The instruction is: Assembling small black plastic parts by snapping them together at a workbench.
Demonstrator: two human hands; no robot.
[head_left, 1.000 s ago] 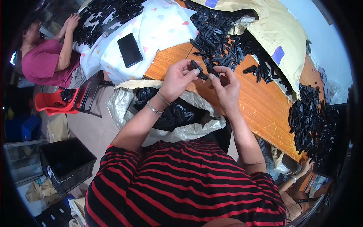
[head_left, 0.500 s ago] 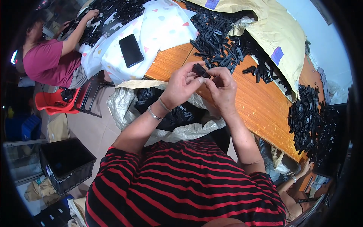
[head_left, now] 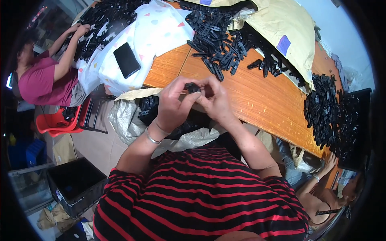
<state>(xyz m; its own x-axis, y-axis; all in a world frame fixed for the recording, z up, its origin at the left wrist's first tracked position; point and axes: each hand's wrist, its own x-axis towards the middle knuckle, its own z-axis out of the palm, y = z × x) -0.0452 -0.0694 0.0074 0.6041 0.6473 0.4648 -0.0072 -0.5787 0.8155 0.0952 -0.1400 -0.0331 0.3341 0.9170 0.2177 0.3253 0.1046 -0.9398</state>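
A small black plastic part [head_left: 193, 87] is held up above the open woven sack, close to the table's front edge. My left hand [head_left: 173, 100] is closed round it, thumb against its near side. My right hand [head_left: 217, 100] pinches at the same part from the right, with its fingertips partly hidden. Below my hands, the pale woven sack [head_left: 122, 116] gapes and shows black pieces inside. Beyond them on the wooden table [head_left: 257, 98] lies a heap of long, thin black plastic pieces [head_left: 219, 40].
A black phone [head_left: 126, 60] rests on a patterned white sheet [head_left: 161, 30]. A large tan sack [head_left: 281, 20] spills black pieces. Another heap [head_left: 325, 108] covers the table's right end. Co-workers sit left and right. A red chair [head_left: 60, 122] and black crate [head_left: 76, 180] stand left.
Both my hands have come lower and to the left with the black part, and my fingers wrap it more closely. The left co-worker's hands have shifted. The whole view has moved slightly.
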